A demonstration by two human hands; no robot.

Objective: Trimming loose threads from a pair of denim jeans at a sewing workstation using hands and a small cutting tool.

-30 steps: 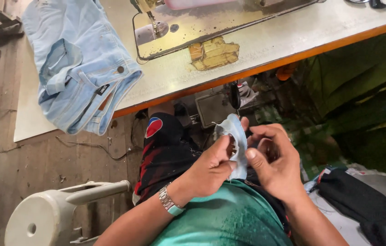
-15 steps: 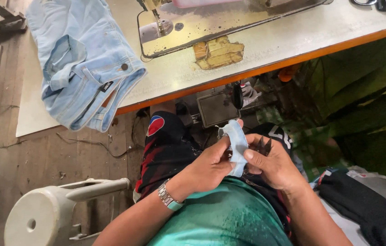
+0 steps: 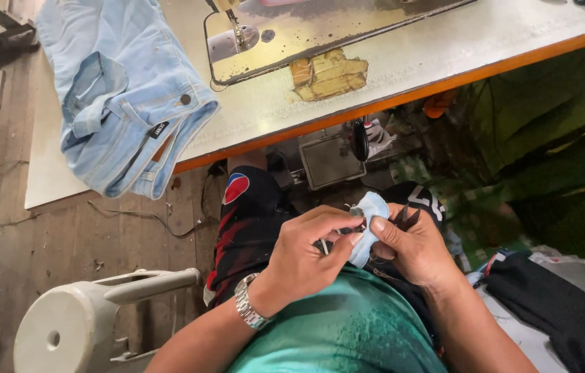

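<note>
A: What is held nearest the body?

B: A small piece of pale blue denim (image 3: 370, 228), soft and folded, is pinched between both hands just above the lap. The left hand (image 3: 306, 252) is curled, its thumb and fingertips (image 3: 353, 239) closed on the cloth's near edge; a metal watch (image 3: 249, 311) is worn at that wrist. The right hand (image 3: 413, 245) is cupped against the cloth's far side, fingers wrapped narrowly round it.

A: Is anything else gripped?

B: Dark, thin blades, seemingly small snips (image 3: 406, 218), are seen poking out just beyond the right fingers; their handles are hidden in the palm. A pale sliver below the left fingertips cannot be made out.

A: And past the fingers?

B: A dark patterned trouser leg (image 3: 244, 221) is seen below the hands. Well beyond them, a worn, orange-edged table (image 3: 444, 62) carries a sewing machine's scuffed metal bed (image 3: 285, 34), cut off at the top edge, and crumpled light blue jeans (image 3: 123, 90) draped over the table's corner.
</note>
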